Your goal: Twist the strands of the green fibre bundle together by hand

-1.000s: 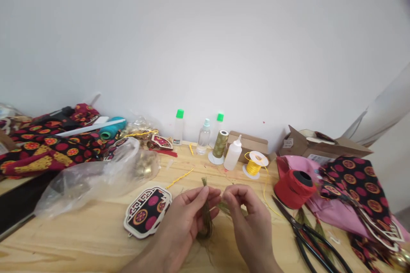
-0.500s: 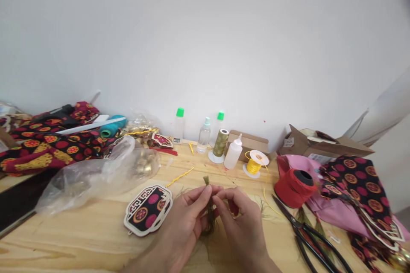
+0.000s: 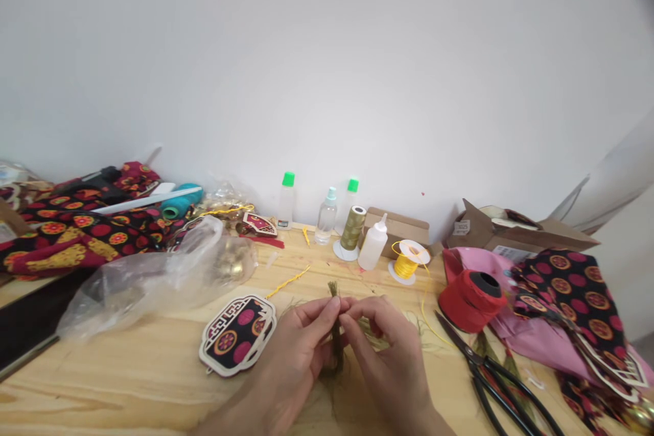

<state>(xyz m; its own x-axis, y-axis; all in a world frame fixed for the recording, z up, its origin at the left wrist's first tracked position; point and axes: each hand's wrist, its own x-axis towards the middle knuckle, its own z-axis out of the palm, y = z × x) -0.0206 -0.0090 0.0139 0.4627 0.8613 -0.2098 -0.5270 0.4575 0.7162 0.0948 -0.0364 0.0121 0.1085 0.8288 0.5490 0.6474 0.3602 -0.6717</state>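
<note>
A bundle of olive-green thread [image 3: 336,344] stands upright between my hands, its tufted top poking above my fingers and loose strands hanging below. My left hand [image 3: 301,347] pinches it near the top between thumb and fingers. Close against its right side, my right hand [image 3: 385,347] has thumb and forefinger pressed together at the bundle; whatever thin strand they grip is too small to make out. Left of my hands lies a pale-framed ornament [image 3: 238,337] with dark patterned fabric and a twisted yellow cord [image 3: 287,282].
Black-handled scissors [image 3: 475,357] lie at the right by a red thread cone [image 3: 473,303]. A yellow cord spool [image 3: 407,262], a white squeeze bottle [image 3: 373,245] and an olive thread cone [image 3: 352,228] stand behind. A plastic bag [image 3: 137,286] and patterned fabric [image 3: 76,238] lie left.
Both hands stay at the bundle with almost the same grip. The whole view has shifted very slightly, and more loose green strands show beneath my right hand.
</note>
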